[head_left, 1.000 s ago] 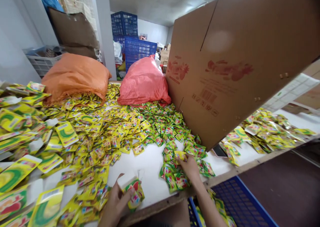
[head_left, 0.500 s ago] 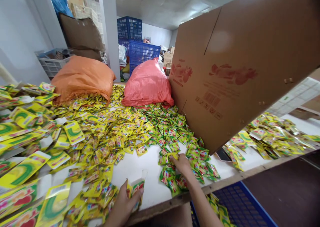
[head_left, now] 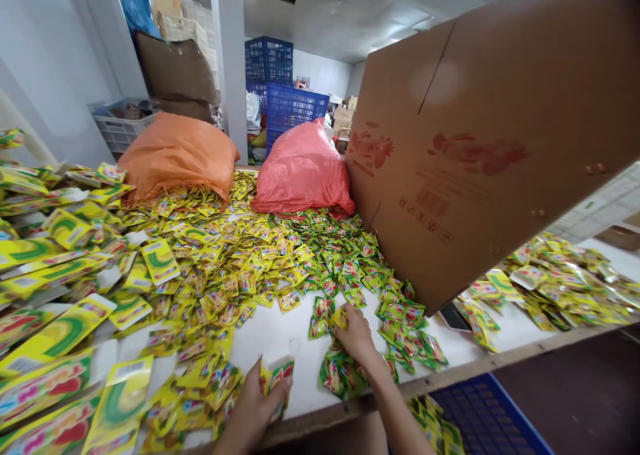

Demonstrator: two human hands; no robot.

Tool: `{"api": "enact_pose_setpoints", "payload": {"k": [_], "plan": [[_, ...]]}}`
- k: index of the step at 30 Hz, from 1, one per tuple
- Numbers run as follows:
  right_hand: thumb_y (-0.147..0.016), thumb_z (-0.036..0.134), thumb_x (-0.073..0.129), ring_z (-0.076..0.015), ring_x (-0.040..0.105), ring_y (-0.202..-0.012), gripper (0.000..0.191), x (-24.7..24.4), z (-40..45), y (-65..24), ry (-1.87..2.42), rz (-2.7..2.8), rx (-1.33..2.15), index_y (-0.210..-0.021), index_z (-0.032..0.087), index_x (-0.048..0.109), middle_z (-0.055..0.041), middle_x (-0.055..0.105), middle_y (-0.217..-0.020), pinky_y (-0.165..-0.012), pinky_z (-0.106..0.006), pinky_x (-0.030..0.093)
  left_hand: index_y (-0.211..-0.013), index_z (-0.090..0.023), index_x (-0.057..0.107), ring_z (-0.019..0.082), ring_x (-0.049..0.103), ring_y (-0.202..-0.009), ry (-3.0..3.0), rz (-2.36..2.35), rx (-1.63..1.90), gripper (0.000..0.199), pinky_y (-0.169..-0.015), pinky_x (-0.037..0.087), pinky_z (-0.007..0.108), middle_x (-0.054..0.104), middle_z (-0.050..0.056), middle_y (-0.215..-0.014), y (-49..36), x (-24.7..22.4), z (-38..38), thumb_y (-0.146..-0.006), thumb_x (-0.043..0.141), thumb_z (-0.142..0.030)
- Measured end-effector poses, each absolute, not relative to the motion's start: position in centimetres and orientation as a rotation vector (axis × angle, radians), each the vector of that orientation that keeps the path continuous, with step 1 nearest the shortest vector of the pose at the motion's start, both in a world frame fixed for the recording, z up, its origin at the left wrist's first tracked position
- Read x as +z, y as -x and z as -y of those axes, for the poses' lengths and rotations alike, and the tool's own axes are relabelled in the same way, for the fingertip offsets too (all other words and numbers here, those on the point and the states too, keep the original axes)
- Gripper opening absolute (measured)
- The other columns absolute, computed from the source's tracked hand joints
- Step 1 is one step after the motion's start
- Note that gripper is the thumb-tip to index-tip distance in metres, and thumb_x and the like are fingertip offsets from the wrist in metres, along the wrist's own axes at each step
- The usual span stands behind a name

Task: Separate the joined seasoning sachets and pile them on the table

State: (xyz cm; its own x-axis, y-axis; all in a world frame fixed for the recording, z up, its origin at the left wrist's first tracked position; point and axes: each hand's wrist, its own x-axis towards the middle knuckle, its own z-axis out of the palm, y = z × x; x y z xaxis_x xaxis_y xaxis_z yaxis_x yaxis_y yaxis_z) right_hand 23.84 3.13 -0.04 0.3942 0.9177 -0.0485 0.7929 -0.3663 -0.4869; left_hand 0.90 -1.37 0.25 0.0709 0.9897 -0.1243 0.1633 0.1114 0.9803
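My left hand (head_left: 260, 401) is closed round a small open box (head_left: 281, 375), yellow, green and red, near the table's front edge. To its right, my right hand (head_left: 353, 331) pinches a yellow-green sachet (head_left: 339, 319). Green sachets (head_left: 336, 373) lie just below and beside that hand. Yellow sachets (head_left: 210, 301) are heaped across the middle of the white table (head_left: 260, 335). On the left is a pile of flat yellow boxes (head_left: 120, 401) with green and red print.
A large tilted carton (head_left: 450, 161) stands at the right. An orange sack (head_left: 180, 155) and a pink sack (head_left: 303, 168) sit at the back. Filled packets (head_left: 560, 281) lie far right; a blue crate (head_left: 485, 408) is below the table edge.
My right hand has drawn slightly nearer with the sachet, parting from the green sachets behind it. My left hand still holds the box. The view has shifted a little to the left.
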Motion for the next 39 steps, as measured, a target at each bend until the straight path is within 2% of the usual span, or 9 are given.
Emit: {"api": "enact_pose_setpoints", "payload": {"k": [6,12,17,21,26,29,31,35,39], "plan": [[-0.061,0.000,0.043,-0.0173,0.049,-0.094,0.035,0.6,-2.5,-21.4,1.860,1.753,0.422,-0.088,0.020,0.051,-0.0037,0.047,-0.093,-0.084,-0.025,0.039,-0.098,-0.013,0.061,0.027,0.062,-0.094,-1.182,-1.275,0.924,0.053,-0.086,0.047,0.035,0.069,0.011,-0.099,-0.8,1.9,1.4,-0.058,0.069,-0.046],[-0.066,-0.004,0.037,-0.0191,0.045,-0.099,0.037,0.9,-0.8,-19.5,1.462,1.906,0.347,-0.092,0.019,0.049,-0.0066,0.044,-0.099,-0.088,-0.032,0.039,-0.096,-0.014,0.061,0.028,0.061,-0.095,-1.163,-1.227,0.944,0.047,-0.087,0.046,0.037,0.068,0.012,-0.100,-0.9,2.6,1.6,-0.060,0.068,-0.043],[-0.075,0.009,0.044,-0.0231,0.048,-0.091,0.020,-0.3,-0.6,-19.4,1.590,1.928,0.311,-0.090,0.019,0.051,-0.0077,0.050,-0.093,-0.081,-0.037,0.041,-0.092,-0.014,0.061,0.026,0.062,-0.088,-1.201,-1.172,0.895,0.039,-0.081,0.047,0.034,0.070,0.011,-0.090,-1.0,2.3,1.4,-0.064,0.065,-0.041],[-0.080,0.022,0.045,-0.0227,0.051,-0.094,0.031,-0.3,-1.5,-20.2,1.581,1.667,0.496,-0.111,0.017,0.043,-0.0098,0.055,-0.100,-0.084,-0.036,0.042,-0.088,-0.012,0.061,0.024,0.062,-0.080,-1.180,-1.244,0.835,0.042,-0.074,0.047,0.034,0.069,0.009,-0.078,-1.1,1.3,1.0,-0.060,0.068,-0.041],[-0.086,0.035,0.041,-0.0178,0.056,-0.082,0.030,2.7,-0.7,-17.6,1.308,1.363,0.839,-0.111,0.019,0.041,-0.0042,0.057,-0.088,-0.074,-0.029,0.047,-0.089,-0.009,0.060,0.020,0.059,-0.069,-1.144,-1.221,0.762,0.042,-0.067,0.046,0.030,0.067,0.006,-0.074,-1.4,0.8,0.7,-0.057,0.069,-0.035],[-0.088,0.036,0.039,-0.0156,0.055,-0.075,0.024,3.7,0.2,-15.0,1.193,1.372,0.897,-0.106,0.021,0.042,-0.0018,0.055,-0.083,-0.068,-0.026,0.047,-0.089,-0.010,0.060,0.018,0.057,-0.069,-1.170,-1.158,0.786,0.034,-0.068,0.044,0.028,0.066,0.004,-0.075,-1.5,1.1,0.6,-0.060,0.067,-0.028],[-0.088,0.034,0.039,-0.0159,0.054,-0.073,0.018,3.8,0.5,-14.2,1.249,1.502,0.819,-0.099,0.021,0.044,-0.0013,0.054,-0.079,-0.066,-0.026,0.045,-0.088,-0.010,0.060,0.018,0.056,-0.070,-1.202,-1.118,0.809,0.031,-0.069,0.044,0.027,0.065,0.003,-0.075,-1.5,1.2,0.6,-0.062,0.065,-0.026],[-0.088,0.028,0.039,-0.0181,0.051,-0.086,0.013,4.1,-0.1,-15.2,1.293,1.759,0.657,-0.093,0.020,0.048,-0.0042,0.054,-0.088,-0.075,-0.029,0.041,-0.087,-0.010,0.060,0.017,0.055,-0.068,-1.202,-1.137,0.805,0.030,-0.068,0.043,0.027,0.064,0.002,-0.074,-1.3,1.1,0.6,-0.062,0.065,-0.026],[-0.088,0.028,0.042,-0.0154,0.051,-0.078,0.011,5.2,-0.8,-17.0,1.237,1.882,0.804,-0.092,0.020,0.049,-0.0012,0.054,-0.083,-0.069,-0.025,0.040,-0.086,-0.010,0.058,0.016,0.053,-0.065,-1.173,-1.184,0.781,0.031,-0.063,0.041,0.026,0.062,0.001,-0.069,-1.2,0.9,0.7,-0.061,0.065,-0.028]]}}
